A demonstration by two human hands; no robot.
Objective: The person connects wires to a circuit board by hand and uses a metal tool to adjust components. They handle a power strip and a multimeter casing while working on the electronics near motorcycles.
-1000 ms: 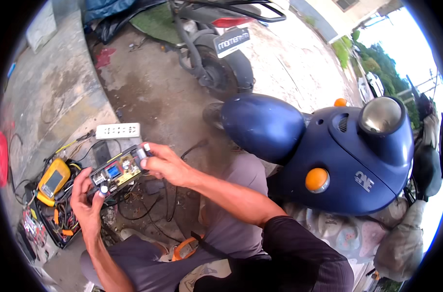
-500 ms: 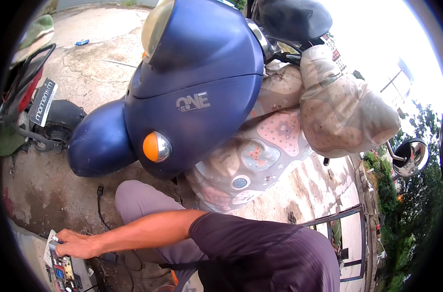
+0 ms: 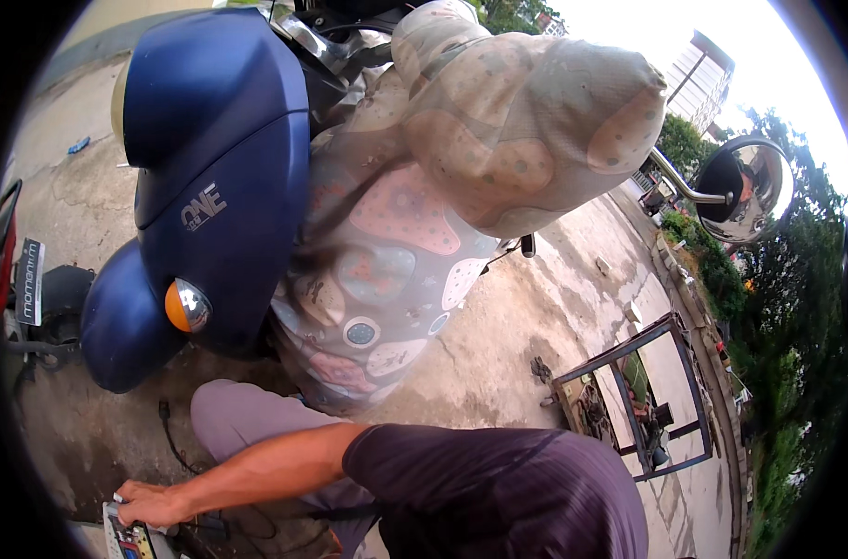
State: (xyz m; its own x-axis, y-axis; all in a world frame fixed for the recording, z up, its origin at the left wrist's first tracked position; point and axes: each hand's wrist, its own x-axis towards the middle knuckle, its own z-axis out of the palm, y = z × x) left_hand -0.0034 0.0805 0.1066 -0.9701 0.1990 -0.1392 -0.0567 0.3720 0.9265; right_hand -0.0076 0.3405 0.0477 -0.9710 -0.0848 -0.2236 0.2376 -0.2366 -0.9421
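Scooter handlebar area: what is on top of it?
A patterned fabric cover drapes over the blue scooter, hiding the handlebars; a round mirror sticks out. The right hand grips a circuit board.

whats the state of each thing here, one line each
right hand: fingers curled onto the top edge of the small circuit board
small circuit board with coloured parts: at the lower picture edge, mostly cut off
left hand: not in view
dark blue scooter: parked, amber turn signal not visibly lit
patterned fabric cover: draped over the scooter's handlebar area
round chrome mirror: upright on its stalk
black cable: lying loose on the concrete
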